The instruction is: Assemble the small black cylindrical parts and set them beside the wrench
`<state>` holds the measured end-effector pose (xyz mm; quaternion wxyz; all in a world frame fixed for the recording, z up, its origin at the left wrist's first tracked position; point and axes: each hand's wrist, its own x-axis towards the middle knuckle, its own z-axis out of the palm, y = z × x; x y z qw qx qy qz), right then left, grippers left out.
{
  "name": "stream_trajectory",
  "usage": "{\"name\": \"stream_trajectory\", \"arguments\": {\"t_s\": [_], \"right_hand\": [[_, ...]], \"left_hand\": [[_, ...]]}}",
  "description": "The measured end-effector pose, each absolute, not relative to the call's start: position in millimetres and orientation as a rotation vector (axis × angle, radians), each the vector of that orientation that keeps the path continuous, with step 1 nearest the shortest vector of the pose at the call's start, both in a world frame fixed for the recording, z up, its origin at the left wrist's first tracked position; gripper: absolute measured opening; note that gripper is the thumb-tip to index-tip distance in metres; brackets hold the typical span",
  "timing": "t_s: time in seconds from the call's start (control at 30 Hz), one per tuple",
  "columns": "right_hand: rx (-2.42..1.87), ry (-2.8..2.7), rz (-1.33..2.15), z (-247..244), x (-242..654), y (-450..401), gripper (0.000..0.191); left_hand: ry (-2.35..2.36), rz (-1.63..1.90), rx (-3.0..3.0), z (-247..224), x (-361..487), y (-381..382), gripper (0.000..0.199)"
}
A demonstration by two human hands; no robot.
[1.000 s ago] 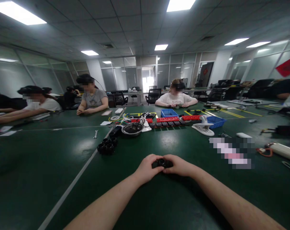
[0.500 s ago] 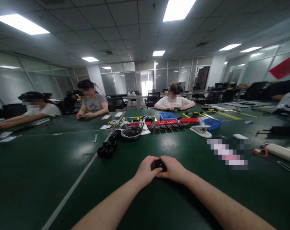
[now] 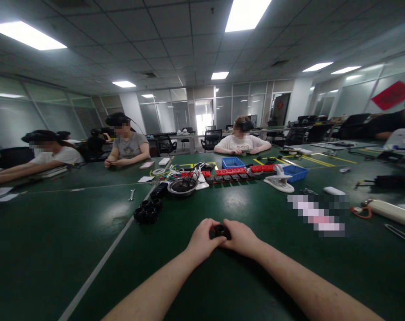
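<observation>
My left hand (image 3: 203, 240) and my right hand (image 3: 241, 238) meet over the table in front of me, their fingers curled around a small black round part (image 3: 220, 230) with a ring-shaped top. Both thumbs come together on its near side, and the fingers cover much of it. Whether the part rests on the table cannot be made out. To the left, several similar black round parts (image 3: 148, 211) stand in a cluster. Behind them lies a black box-like item (image 3: 159, 190).
Beyond the hands are a round metal-rimmed dish (image 3: 181, 187), red strips (image 3: 231, 170), blue trays (image 3: 233, 163) and a white clamp stand (image 3: 278, 182). A wrench (image 3: 132, 195) lies at left, a white cylinder (image 3: 393, 211) at right. Other people sit around the green table (image 3: 98, 232).
The black part has turned slightly in my fingers, so its ring-shaped top shows more clearly. My right fingers have shifted a little. The whole view has moved slightly.
</observation>
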<state>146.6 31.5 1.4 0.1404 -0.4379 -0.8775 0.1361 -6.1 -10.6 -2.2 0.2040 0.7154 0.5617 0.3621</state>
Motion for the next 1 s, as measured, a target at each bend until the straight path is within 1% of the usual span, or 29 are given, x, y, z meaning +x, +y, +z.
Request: {"name": "stream_trajectory", "arguments": {"t_s": [0.07, 0.17, 0.23, 0.33, 0.4, 0.47, 0.6, 0.7, 0.77, 0.8, 0.93, 1.0], "right_hand": [[-1.236, -2.543, 0.388, 2, 147, 30, 0.037], [-1.057, -2.553, 0.586, 5, 154, 34, 0.042], [-0.924, -2.563, 0.791, 6, 160, 39, 0.037], [-0.882, -2.545, 1.007, 5, 166, 47, 0.024], [-0.924, -2.519, 1.005, 4, 166, 49, 0.022], [-1.002, -2.508, 0.934, 2, 163, 47, 0.024], [-1.192, -2.529, 0.662, 4, 155, 38, 0.031], [-1.202, -2.531, 0.526, 8, 152, 32, 0.037], [-1.117, -2.545, 0.568, 9, 154, 32, 0.041], [-1.06, -2.561, 0.628, 9, 156, 34, 0.04], [-0.926, -2.579, 0.955, 5, 163, 46, 0.023], [-0.963, -2.555, 0.998, 3, 164, 49, 0.024]], "left_hand": [[1.537, 1.023, 2.011, -2, -7, -10, 0.027], [1.443, 1.017, 2.055, 0, -9, -11, 0.032], [1.403, 0.994, 2.066, 2, -10, -11, 0.036], [1.408, 0.974, 2.057, 4, -11, -12, 0.039], [1.424, 0.977, 2.047, 4, -10, -13, 0.039], [1.438, 0.977, 2.035, 4, -8, -13, 0.037], [1.503, 0.985, 1.984, 3, -4, -13, 0.031], [1.52, 0.99, 1.968, 2, -5, -12, 0.03], [1.481, 0.987, 1.985, 1, -7, -11, 0.031], [1.449, 0.985, 2.001, 1, -8, -10, 0.033], [1.39, 0.99, 2.051, 1, -10, -9, 0.036], [1.393, 0.987, 2.053, 0, -9, -9, 0.036]]}}
